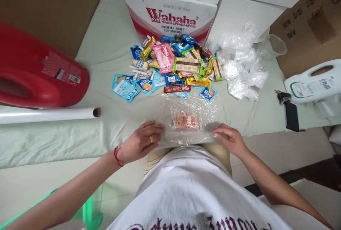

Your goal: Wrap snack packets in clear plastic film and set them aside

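A pink-wrapped snack packet lies within a sheet of clear plastic film spread at the table's front edge. My left hand, with a ring and a red cord bracelet, is closed on the film's left side, fingers together. At the film's right side, my right hand pinches the edge between thumb and fingers. Just beyond the film is a heap of small wrapped snacks, among them a pink packet, a green-ended wafer bar and a dark red bar.
A Wahaha carton stands behind the snacks. Crumpled clear plastic lies to its right. At the left are a large red jug and a white roll. A white bottle and a black key case rest at the right.
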A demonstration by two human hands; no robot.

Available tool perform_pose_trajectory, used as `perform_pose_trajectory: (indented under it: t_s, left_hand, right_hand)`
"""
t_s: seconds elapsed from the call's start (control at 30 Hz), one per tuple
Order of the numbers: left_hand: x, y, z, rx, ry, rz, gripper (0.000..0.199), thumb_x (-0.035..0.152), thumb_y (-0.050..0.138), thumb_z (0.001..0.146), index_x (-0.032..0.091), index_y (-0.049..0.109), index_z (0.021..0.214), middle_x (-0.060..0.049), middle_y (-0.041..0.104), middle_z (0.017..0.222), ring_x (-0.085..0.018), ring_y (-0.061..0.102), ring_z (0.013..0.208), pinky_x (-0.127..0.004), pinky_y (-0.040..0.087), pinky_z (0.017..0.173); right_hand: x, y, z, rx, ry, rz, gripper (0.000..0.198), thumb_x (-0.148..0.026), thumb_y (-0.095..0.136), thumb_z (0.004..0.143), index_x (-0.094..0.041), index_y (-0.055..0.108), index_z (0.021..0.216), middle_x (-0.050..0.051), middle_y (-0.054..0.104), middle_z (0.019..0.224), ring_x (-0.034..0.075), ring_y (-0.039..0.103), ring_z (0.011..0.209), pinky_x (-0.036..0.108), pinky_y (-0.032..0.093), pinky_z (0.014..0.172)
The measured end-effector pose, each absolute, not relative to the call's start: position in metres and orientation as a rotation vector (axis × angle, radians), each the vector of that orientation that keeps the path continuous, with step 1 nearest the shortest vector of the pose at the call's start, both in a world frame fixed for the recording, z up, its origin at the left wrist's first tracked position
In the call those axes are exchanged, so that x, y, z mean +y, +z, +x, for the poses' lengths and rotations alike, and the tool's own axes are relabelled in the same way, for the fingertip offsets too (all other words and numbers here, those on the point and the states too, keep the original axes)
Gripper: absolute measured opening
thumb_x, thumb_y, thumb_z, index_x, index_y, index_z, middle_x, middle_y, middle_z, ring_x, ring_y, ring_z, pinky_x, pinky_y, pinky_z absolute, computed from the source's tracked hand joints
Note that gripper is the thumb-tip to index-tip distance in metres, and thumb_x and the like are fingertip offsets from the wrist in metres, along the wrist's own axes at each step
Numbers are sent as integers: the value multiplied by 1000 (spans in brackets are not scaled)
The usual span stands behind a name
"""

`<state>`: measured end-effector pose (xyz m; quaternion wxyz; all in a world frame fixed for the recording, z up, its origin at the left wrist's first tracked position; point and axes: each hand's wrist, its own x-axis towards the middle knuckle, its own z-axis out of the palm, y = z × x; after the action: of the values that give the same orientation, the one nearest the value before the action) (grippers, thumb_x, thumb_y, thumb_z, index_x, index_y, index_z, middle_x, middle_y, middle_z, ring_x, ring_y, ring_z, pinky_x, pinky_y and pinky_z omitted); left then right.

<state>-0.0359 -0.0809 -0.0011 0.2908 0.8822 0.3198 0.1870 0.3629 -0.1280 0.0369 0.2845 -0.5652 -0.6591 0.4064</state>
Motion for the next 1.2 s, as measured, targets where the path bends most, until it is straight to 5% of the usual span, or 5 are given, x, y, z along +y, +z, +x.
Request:
perform_pose_trajectory:
  t_s: [0.1,0.23,0.47,0.77,1.2]
  left_hand:
    - [-61,16,-24,1056,476,2095,38,42,43,103,23,65,80,-5,75,87,-19,71,87,-33,56,87]
    - [-31,21,-6,1433,389,1917,44,51,44,98,23,47,64,3,49,56,-15,48,54,-29,37,56]
    - [-12,-3,16,1711,435,2142,28,36,61,82,19,66,104,-13,66,103,-33,61,102,-45,52,92]
    - [-18,-7,27,1865,499,1916,69,41,72,76,11,57,137,-18,57,126,-38,54,122,-54,47,109]
    - [-16,4,29,1812,479,1820,10,31,67,77,20,65,78,-12,67,110,-33,55,111,-48,45,99]
  right_hand:
    - [-109,36,363,-1467,1226,-1685,37,-59,68,90,-23,74,89,2,66,73,17,56,68,30,46,64]
    - [-91,29,371,-1482,1230,-1873,36,-57,64,90,-21,70,86,-1,57,66,15,49,60,28,38,59]
    - [-44,58,358,-2203,295,-1951,30,-30,54,95,-20,72,117,13,67,106,29,60,100,37,48,81]
    - [48,43,267,-2635,515,-1823,15,-24,67,91,-14,74,99,17,73,97,33,57,102,39,42,85]
    - [-53,57,287,-2994,346,-826,31,-15,47,104,-20,66,127,10,63,143,21,68,106,32,51,82]
